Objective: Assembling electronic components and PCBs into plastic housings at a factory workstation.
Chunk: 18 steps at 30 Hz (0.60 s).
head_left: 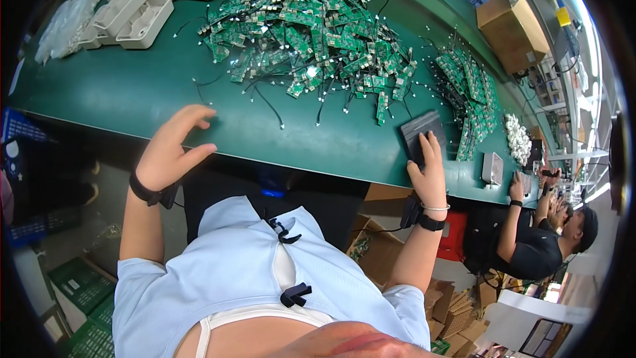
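My left hand (173,148) hovers at the near edge of the green table (245,132), thumb and fingers apart, holding nothing. To the right, my right hand (429,176) rests with its fingers stretched over a dark grey flat block (417,126), the thumb at its near left side. What the block is, I cannot make out. Beyond both hands spreads a large heap of green circuit boards (308,36) with short black cables and white plugs. A few cable ends trail from the heap toward my left hand.
Pale grey divided trays (147,23) and a clear plastic bag (69,23) lie far left. Right of the block are more circuit boards (474,93), white small parts (517,139) and a small tray (492,168). A co-worker (536,245) works at the far right.
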{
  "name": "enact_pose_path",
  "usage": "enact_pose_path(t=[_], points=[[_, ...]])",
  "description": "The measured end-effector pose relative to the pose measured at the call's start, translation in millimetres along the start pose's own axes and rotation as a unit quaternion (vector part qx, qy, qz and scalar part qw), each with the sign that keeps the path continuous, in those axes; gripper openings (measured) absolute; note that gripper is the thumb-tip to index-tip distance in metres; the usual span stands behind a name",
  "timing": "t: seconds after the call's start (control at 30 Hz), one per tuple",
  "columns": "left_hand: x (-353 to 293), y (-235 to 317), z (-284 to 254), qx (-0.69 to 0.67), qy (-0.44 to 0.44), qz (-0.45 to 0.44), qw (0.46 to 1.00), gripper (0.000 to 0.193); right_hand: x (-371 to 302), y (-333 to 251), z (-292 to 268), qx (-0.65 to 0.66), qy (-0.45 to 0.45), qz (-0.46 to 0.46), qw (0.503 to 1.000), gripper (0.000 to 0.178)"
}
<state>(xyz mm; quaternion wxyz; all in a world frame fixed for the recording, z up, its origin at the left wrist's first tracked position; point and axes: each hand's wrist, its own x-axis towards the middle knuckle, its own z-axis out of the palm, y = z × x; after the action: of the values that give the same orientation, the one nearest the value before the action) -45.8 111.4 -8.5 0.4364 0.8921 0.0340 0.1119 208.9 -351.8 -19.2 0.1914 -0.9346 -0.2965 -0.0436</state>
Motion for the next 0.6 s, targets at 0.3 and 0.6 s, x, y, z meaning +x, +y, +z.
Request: enact_pose_path(t=[0.3, 0.6], points=[[-5, -5, -23, 0.029, 0.038, 0.011, 0.999, 0.052, 52, 18, -2, -0.016, -0.04, -0.07, 0.997, 0.061], [23, -43, -90, 0.309, 0.207, -0.027, 0.928, 0.048, 92, 51, 7, -0.149, 0.016, -0.068, 0.986, 0.054]])
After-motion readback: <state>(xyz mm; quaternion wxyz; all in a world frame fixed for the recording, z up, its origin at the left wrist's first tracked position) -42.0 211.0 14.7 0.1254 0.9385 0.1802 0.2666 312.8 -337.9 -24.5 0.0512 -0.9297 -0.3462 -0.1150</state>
